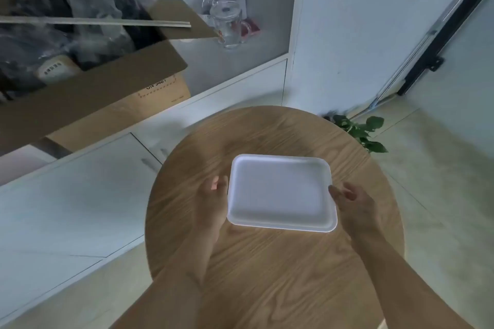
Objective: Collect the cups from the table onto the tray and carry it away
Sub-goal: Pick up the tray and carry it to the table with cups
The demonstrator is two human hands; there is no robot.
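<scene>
A white foam tray [280, 192] with nothing in it sits at the middle of a round wooden table [267, 275]. My left hand [213, 203] grips its left edge and my right hand [352, 203] grips its right edge. Whether the tray rests on the tabletop or hangs just above it I cannot tell. I see no cups on the table. A clear glass mug with a lid [230, 27] stands on a white shelf at the back, well beyond the table.
An open cardboard box [93, 88] full of wrapped items sits on the white cabinet [80, 195] to the left. A green plant [361, 131] grows on the floor behind the table's right side. A bottle and small packets stand behind the mug.
</scene>
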